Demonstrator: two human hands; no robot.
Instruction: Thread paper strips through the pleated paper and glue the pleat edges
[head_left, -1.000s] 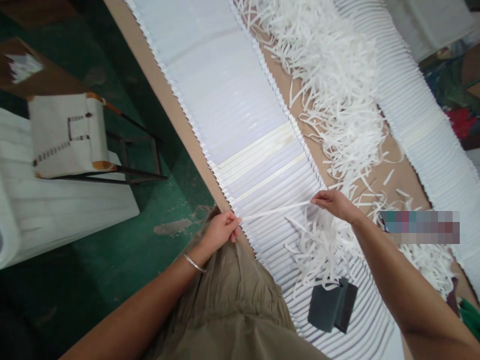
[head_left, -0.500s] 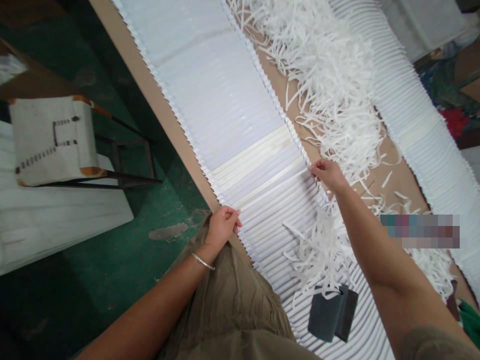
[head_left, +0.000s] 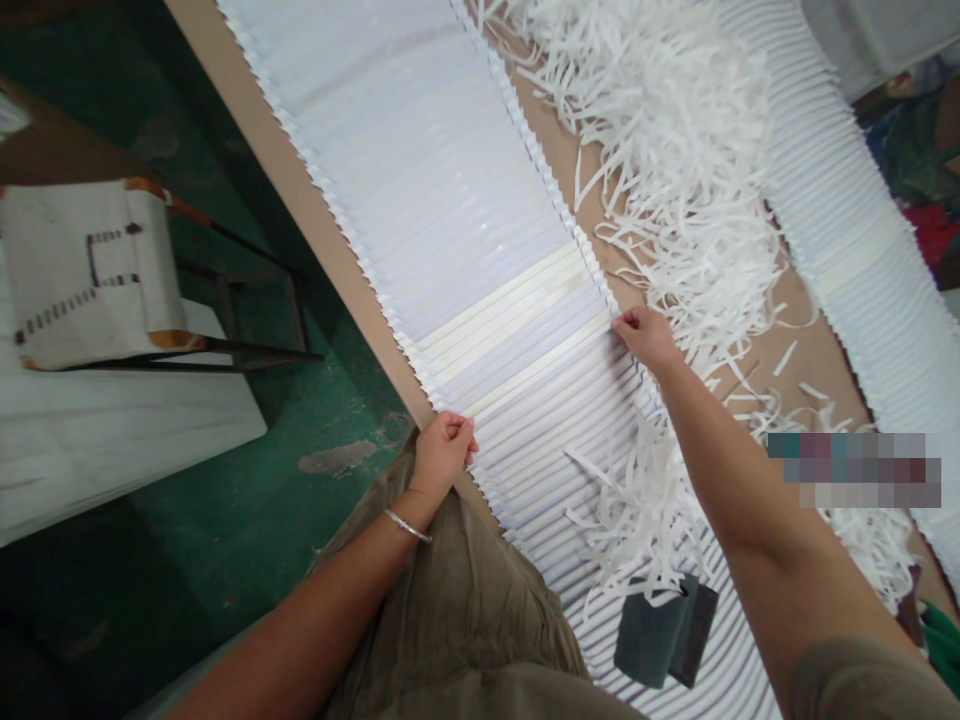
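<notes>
A long row of overlapping white sheets (head_left: 420, 150) with ruffled edges runs diagonally down the table. My left hand (head_left: 444, 452), a bangle on its wrist, is pinched closed at the row's near edge. At the far edge my right hand (head_left: 646, 338) pinches too, thumb against forefinger. Between the two sets of fingertips a narrow white strip (head_left: 541, 368) spans the row, lying close against the sheets. The tips of the strip are hidden in my fingers. Cream-coloured bands (head_left: 502, 308) show on the sheets just above it.
Loose white strips (head_left: 675, 170) are heaped on the brown tabletop (head_left: 330, 225), with a smaller tangle (head_left: 645, 500) on the row. A dark folded pad (head_left: 652, 635) lies below that. Another white row (head_left: 847, 230) stretches along the right. A stool (head_left: 90, 275) stands on the green floor at left.
The strip between my hands has come down closer to the sheets. My right hand has shifted slightly up and left; my left hand has barely moved. The view has turned a little.
</notes>
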